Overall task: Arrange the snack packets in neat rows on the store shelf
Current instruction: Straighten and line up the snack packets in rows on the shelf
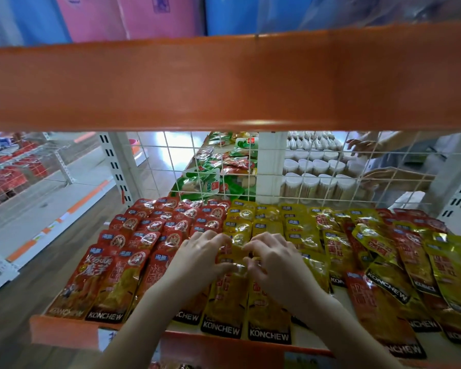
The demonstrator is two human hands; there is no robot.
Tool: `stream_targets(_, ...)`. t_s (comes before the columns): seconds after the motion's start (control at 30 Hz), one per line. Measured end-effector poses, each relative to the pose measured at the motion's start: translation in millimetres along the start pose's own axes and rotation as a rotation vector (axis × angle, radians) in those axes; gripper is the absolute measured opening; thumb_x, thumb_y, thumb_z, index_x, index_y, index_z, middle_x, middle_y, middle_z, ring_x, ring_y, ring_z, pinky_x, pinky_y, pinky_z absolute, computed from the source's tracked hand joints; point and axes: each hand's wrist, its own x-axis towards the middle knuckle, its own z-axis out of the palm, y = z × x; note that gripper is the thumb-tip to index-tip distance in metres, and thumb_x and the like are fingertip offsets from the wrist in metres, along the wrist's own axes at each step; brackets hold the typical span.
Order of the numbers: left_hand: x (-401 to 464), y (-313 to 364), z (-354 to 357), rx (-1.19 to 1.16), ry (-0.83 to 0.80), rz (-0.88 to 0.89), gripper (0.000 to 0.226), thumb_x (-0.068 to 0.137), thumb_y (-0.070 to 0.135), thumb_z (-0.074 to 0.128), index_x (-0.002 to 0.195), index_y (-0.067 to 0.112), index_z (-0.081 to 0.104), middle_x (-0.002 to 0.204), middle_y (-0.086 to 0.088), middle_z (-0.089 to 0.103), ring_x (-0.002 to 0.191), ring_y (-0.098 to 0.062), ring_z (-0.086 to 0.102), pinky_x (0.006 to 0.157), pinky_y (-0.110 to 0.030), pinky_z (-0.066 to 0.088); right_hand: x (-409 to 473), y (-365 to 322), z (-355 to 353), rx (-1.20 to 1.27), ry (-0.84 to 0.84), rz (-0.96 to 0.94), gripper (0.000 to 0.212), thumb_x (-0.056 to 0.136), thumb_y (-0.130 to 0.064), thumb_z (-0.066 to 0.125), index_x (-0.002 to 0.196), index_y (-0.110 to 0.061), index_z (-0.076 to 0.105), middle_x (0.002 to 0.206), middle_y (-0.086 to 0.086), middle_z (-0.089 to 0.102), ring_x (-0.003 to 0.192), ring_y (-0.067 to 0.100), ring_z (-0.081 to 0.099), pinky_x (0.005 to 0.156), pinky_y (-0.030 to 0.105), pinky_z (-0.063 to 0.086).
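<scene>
Red snack packets (144, 235) lie in overlapping rows on the left of the shelf (72, 328). Yellow packets (266, 219) fill rows in the middle. On the right, red and yellow packets (399, 257) lie jumbled and tilted. My left hand (197, 259) and my right hand (274, 259) sit side by side over the front of the yellow rows. Their curled fingertips pinch the top edges of two yellow packets (237, 265) lying next to each other. Below my hands, the lower halves of these packets (224, 310) reach the shelf's front edge.
A thick orange beam (224, 81) of the upper shelf spans the view above. A white wire grid (250, 169) backs the shelf; behind it are green packets (210, 179), white-lidded jars (314, 182) and another person's hands (367, 147). An aisle floor (51, 222) runs at left.
</scene>
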Motion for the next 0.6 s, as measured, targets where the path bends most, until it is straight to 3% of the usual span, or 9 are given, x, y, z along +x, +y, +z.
stream_targets(0.1, -1.7, 1.1, 1.2, 0.101, -0.03, 0.0, 0.068, 0.078, 0.066, 0.051, 0.134, 0.027, 0.043, 0.135, 0.006, 0.041, 0.128, -0.014, 0.028, 0.103, -0.032, 0.027, -4.0, 1.5, 10.1, -0.069, 0.046, 0.002, 0.048, 0.086, -0.051, 0.034, 0.109, -0.023, 0.066, 0.112, -0.008, 0.059, 0.11, 0.015, 0.051, 0.088, 0.035, 0.044)
stream_targets(0.23, -1.9, 1.9, 3.2, 0.155, -0.005, 0.0, 0.067, 0.078, 0.067, 0.05, 0.126, 0.019, 0.051, 0.133, 0.003, 0.041, 0.13, -0.016, 0.026, 0.106, -0.032, 0.026, -9.3, 6.5, 12.9, -0.109, 0.077, 0.013, 0.045, 0.083, -0.048, 0.038, 0.1, -0.022, 0.069, 0.109, -0.007, 0.061, 0.107, 0.016, 0.055, 0.084, 0.037, 0.049)
stream_targets(0.6, 4.7, -1.1, 11.8, -0.058, 0.179, -0.098, 0.023, 0.089, 0.039, 0.056, 0.102, 0.02, 0.061, 0.116, 0.006, 0.056, 0.117, -0.014, 0.037, 0.098, -0.029, 0.031, -11.3, 11.4, 13.9, -0.068, 0.085, -0.023, 0.038, 0.087, -0.044, 0.039, 0.104, -0.025, 0.067, 0.113, -0.008, 0.059, 0.113, 0.013, 0.049, 0.09, 0.036, 0.045)
